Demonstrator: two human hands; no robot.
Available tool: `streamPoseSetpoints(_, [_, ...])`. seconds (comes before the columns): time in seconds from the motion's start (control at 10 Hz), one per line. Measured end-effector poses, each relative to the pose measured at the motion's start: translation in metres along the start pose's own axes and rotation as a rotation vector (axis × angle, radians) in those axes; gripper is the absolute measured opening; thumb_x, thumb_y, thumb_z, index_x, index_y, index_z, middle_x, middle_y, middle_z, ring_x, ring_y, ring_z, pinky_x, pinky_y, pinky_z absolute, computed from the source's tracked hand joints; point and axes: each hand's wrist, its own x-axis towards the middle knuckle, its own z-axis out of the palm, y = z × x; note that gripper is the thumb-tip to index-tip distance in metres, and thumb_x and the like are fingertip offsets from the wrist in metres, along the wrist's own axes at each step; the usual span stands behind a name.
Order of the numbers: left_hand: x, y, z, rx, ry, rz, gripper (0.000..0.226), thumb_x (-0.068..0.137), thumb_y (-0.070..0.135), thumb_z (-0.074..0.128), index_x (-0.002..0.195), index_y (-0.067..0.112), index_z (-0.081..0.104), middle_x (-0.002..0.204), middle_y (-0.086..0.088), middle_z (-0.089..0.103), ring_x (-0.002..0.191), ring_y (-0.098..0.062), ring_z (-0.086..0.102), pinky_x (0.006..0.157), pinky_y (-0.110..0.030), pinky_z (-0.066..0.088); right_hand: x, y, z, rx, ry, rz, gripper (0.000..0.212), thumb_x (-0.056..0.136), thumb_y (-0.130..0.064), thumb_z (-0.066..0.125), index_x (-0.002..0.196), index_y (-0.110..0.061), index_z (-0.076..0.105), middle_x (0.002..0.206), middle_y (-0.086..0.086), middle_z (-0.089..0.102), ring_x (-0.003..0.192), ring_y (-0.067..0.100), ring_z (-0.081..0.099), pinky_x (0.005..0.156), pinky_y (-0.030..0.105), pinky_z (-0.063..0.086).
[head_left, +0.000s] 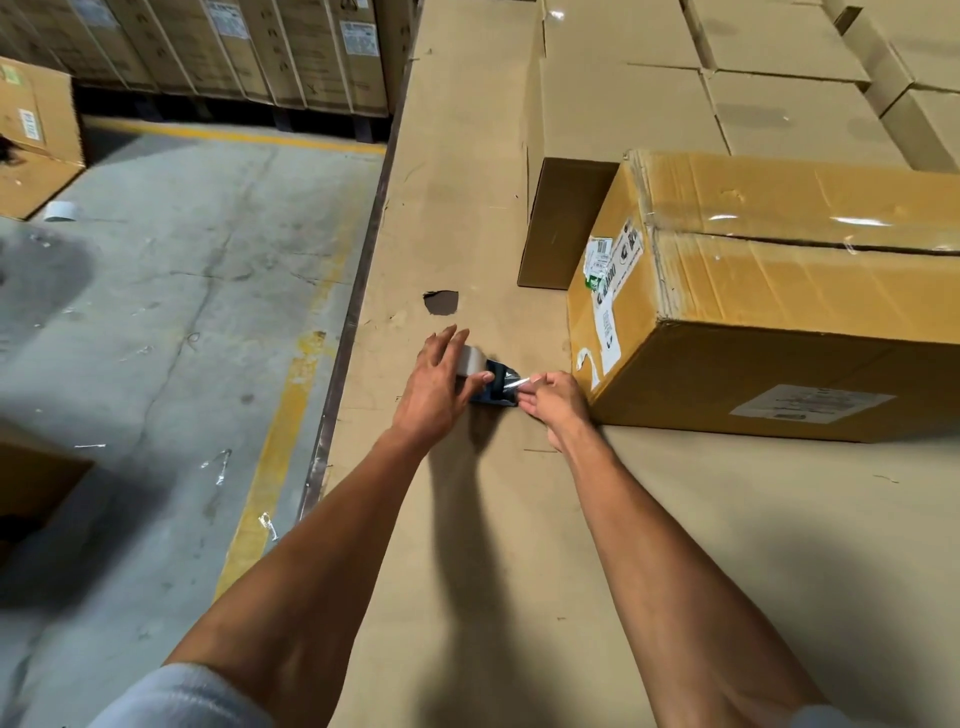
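L hand (441, 384) grips tape dispenser (500, 389) from the left, fingers spread over its roll (471, 358), thumb on the dark frame; R hand (553, 402), just right of it, pinches the clear tape end (515, 383); dispenser sits on cardboard-covered surface (467, 545), near taped box (753, 322) w/ labels at right; torn hole (441, 302) just beyond the hands; plain boxes (779, 98) stacked far right; concrete floor (156, 322) w/ yellow line (280, 447) at left; white tape reel (62, 210) lying far left.

tape dispenser (497, 385): half under left hand (436, 387) | box (779, 291): cut off right
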Motion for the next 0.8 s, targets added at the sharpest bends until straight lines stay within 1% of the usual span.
streamPoseSetpoints(0.1, [0.027,0.000,-0.003,0.007,0.013,-0.006,0.077,0.105,0.056,0.063,0.167,0.016,0.038,0.175,-0.012,0.032,0.163,-0.033,0.029,0.131,-0.052,0.033,0.022,-0.019,0.008,-0.026,0.013,0.012,0.027,0.107,0.000,0.048,0.085,-0.003,0.063,0.126,0.038,0.067,0.122,0.046,0.068,0.105,0.047,0.057])
streamPoseSetpoints(0.2, [0.051,-0.002,-0.004,0.037,0.020,-0.017,0.078,0.106,0.058,0.060,0.168,0.018,0.035,0.176,-0.011,0.030,0.164,-0.035,0.028,0.131,-0.052,0.033,0.045,-0.034,0.016,-0.028,0.010,0.000,0.027,0.108,-0.001,0.043,0.114,0.016,0.064,0.126,0.035,0.068,0.119,0.044,0.069,0.102,0.046,0.057])
streamPoseSetpoints(0.3, [0.069,-0.005,-0.005,0.063,0.051,0.001,0.075,0.105,0.057,0.060,0.165,0.015,0.041,0.173,-0.013,0.035,0.160,-0.036,0.034,0.128,-0.053,0.037,0.059,-0.049,0.022,-0.057,0.008,0.019,0.028,0.105,0.003,0.043,0.113,0.016,0.066,0.121,0.034,0.071,0.112,0.043,0.073,0.098,0.046,0.060])
streamPoseSetpoints(0.4, [0.076,-0.004,-0.003,0.070,0.069,-0.003,0.074,0.106,0.057,0.060,0.164,0.014,0.042,0.172,-0.014,0.037,0.158,-0.035,0.036,0.127,-0.050,0.037,0.062,-0.059,0.024,-0.038,0.061,0.036,0.030,0.102,0.007,0.043,0.119,0.017,0.065,0.116,0.032,0.073,0.112,0.044,0.073,0.092,0.043,0.061])
streamPoseSetpoints(0.5, [0.077,-0.002,-0.003,0.096,0.052,-0.017,0.076,0.106,0.059,0.056,0.167,0.020,0.036,0.177,-0.010,0.029,0.164,-0.033,0.026,0.128,-0.050,0.034,0.052,-0.063,0.024,-0.002,0.081,0.027,0.036,0.106,0.010,0.033,0.134,0.021,0.051,0.130,0.039,0.063,0.122,0.050,0.066,0.098,0.046,0.056])
streamPoseSetpoints(0.6, [0.075,0.000,-0.005,0.140,0.006,-0.042,0.082,0.108,0.064,0.047,0.173,0.022,0.022,0.182,-0.005,0.016,0.169,-0.029,0.011,0.132,-0.049,0.025,0.046,-0.059,0.025,-0.078,0.063,0.002,0.026,0.098,0.001,0.048,0.118,0.008,0.064,0.127,0.035,0.066,0.122,0.049,0.066,0.107,0.056,0.053])
streamPoseSetpoints(0.7, [0.067,0.010,-0.015,0.193,-0.020,-0.053,0.090,0.107,0.072,0.034,0.175,0.018,0.007,0.184,-0.005,0.008,0.170,-0.026,0.006,0.136,-0.047,0.017,0.032,-0.062,0.018,-0.371,0.171,-0.068,0.027,0.087,-0.013,0.054,0.109,-0.015,0.071,0.117,0.016,0.069,0.115,0.036,0.065,0.106,0.048,0.053])
streamPoseSetpoints(0.8, [0.057,0.027,-0.024,0.198,0.070,-0.007,0.082,0.112,0.061,0.037,0.174,0.012,0.012,0.181,-0.011,0.018,0.167,-0.031,0.018,0.134,-0.048,0.025,0.004,-0.077,0.013,-0.544,0.225,-0.189,0.039,0.100,-0.019,0.049,0.136,-0.025,0.062,0.137,0.007,0.068,0.127,0.035,0.060,0.107,0.040,0.051])
